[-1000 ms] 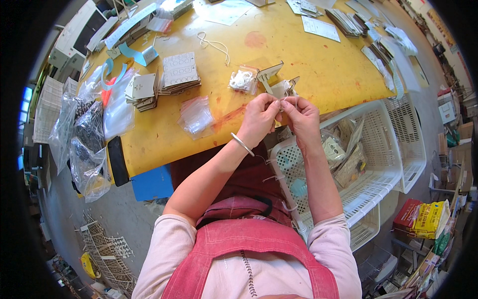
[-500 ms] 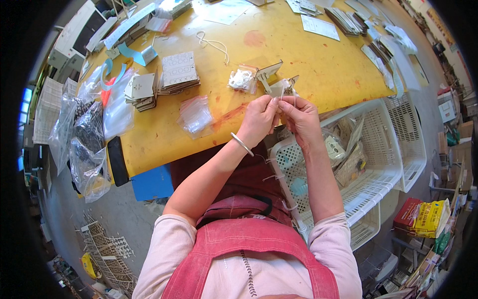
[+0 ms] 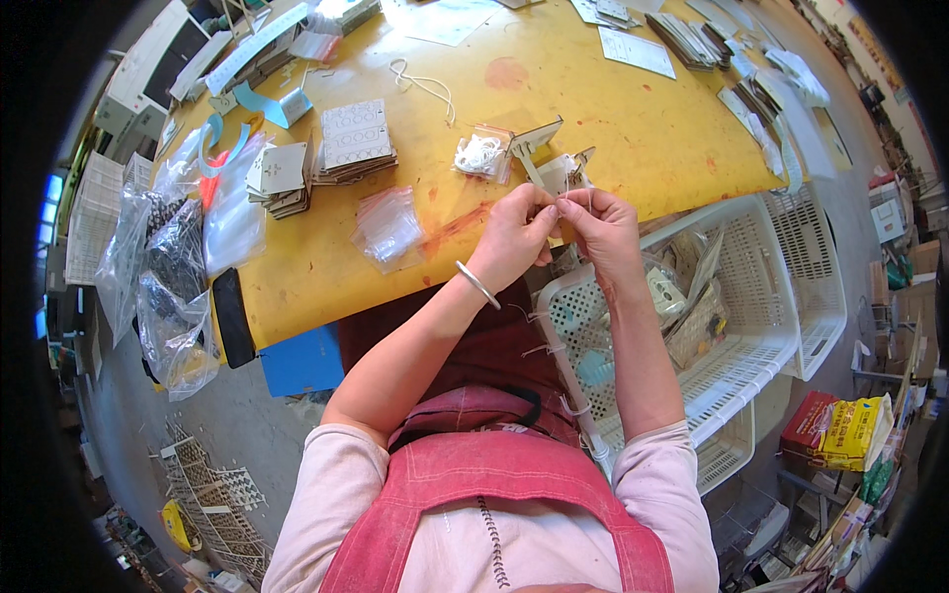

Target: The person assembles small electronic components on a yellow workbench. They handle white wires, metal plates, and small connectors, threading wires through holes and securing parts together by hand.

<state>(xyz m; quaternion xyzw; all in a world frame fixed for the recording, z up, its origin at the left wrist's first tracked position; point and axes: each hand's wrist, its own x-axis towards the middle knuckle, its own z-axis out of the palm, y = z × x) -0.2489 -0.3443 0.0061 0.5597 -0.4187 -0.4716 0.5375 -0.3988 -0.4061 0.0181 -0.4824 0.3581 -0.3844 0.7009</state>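
My left hand (image 3: 516, 229) and my right hand (image 3: 605, 231) meet at the table's near edge, fingertips pinched close together. A thin white string (image 3: 566, 184) runs up from between the fingers; its ends are hidden. Just beyond the fingertips stands a small assembly of thin pale boards (image 3: 556, 170), with one panel slanting up and dark edges showing. Left of it lies a small clear bag of white cord (image 3: 480, 156). A ring-shaped bangle sits on my left wrist.
On the yellow table (image 3: 465, 79) are stacked engraved boards (image 3: 356, 135), smaller plates (image 3: 280, 176), zip bags (image 3: 388, 227) and a loose cord loop (image 3: 423, 89). White plastic baskets (image 3: 761, 331) stand beside my right forearm. Clear plastic bags (image 3: 178, 296) hang off the left edge.
Both hands have shifted slightly, and the pinched fingertips sit a little lower and further right. The white string between them has changed shape. The items on the table look unmoved.
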